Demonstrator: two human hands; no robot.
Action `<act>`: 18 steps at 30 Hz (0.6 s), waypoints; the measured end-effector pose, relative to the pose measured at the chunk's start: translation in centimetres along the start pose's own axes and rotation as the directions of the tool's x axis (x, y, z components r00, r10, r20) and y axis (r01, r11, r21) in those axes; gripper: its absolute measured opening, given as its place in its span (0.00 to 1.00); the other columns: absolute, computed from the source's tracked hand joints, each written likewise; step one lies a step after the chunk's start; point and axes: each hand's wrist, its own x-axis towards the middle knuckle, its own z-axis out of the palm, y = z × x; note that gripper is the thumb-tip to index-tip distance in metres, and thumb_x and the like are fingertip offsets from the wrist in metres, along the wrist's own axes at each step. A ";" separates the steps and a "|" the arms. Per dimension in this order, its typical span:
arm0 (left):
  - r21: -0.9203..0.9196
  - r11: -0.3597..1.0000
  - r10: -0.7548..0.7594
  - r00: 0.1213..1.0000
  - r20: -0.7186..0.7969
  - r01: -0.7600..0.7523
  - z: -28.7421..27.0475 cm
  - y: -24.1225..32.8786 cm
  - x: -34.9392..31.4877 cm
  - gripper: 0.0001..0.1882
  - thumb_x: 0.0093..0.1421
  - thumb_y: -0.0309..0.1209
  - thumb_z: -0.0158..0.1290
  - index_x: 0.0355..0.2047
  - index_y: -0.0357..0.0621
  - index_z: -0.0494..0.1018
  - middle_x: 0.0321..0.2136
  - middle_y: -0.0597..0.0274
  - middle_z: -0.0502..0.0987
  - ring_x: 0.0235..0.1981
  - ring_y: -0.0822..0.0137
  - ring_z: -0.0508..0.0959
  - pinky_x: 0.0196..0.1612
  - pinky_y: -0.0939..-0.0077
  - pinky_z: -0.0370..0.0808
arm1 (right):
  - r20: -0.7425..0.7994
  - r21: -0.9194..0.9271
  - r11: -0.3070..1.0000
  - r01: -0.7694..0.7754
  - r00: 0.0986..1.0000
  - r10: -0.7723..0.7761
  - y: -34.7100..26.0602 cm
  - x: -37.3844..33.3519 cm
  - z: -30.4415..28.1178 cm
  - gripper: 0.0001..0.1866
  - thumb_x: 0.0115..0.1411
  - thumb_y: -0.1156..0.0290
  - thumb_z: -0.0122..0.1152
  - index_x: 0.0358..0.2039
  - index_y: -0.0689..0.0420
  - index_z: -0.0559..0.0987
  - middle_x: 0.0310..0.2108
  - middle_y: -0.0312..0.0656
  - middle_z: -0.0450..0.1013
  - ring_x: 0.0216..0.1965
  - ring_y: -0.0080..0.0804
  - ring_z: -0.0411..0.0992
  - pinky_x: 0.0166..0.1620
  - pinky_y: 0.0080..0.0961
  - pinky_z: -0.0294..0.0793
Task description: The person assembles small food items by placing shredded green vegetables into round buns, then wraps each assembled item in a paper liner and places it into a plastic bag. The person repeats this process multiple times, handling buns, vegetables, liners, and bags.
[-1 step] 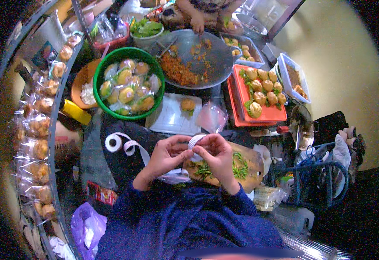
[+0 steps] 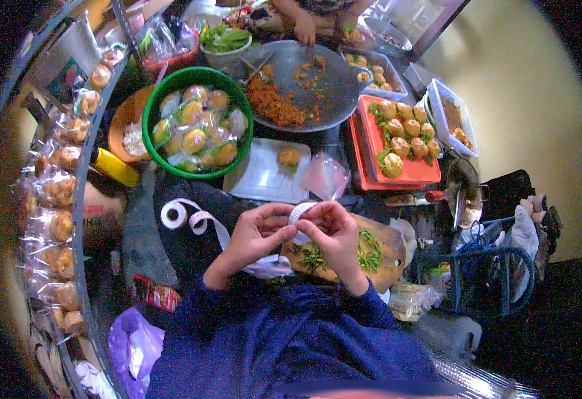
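Observation:
Between the fingertips of both hands, in front of my body, is a small white pleated paper cup (image 2: 300, 213). My left hand (image 2: 262, 233) pinches its left side, thumb and fingers curled in. The opposite edge is held by my right hand (image 2: 329, 231), its thumb pressed close to the left one. Below them a wooden board (image 2: 387, 256) carries chopped green leaves (image 2: 369, 253). Left of my hands lies a white label roll (image 2: 174, 215) with its strip trailing toward my left wrist. One filled bun (image 2: 289, 157) sits on a pale tray (image 2: 257, 174) just beyond.
A green basin (image 2: 148, 136) holds wrapped buns, beside a wide pan (image 2: 334, 90) of orange filling. Filled buns cover an orange tray (image 2: 417, 174). A knife (image 2: 410, 200) lies near it. Bagged snacks (image 2: 61, 226) line the left rack. Another person's hand (image 2: 305, 30) reaches over the pan.
The whole view has shifted very slightly. Both hands keep nearly the same pinch on the paper cup.

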 end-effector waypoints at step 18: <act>-0.021 0.998 0.054 0.992 -0.117 -0.057 -0.8 -0.5 -0.7 0.19 0.58 0.29 0.55 0.48 0.35 0.68 0.35 0.56 0.79 0.34 0.72 0.79 0.37 0.78 0.77 | 0.008 0.077 0.992 -0.098 0.995 0.097 -1.0 0.5 2.0 0.13 0.53 0.83 0.61 0.36 0.60 0.67 0.35 0.38 0.72 0.37 0.21 0.73 0.41 0.16 0.73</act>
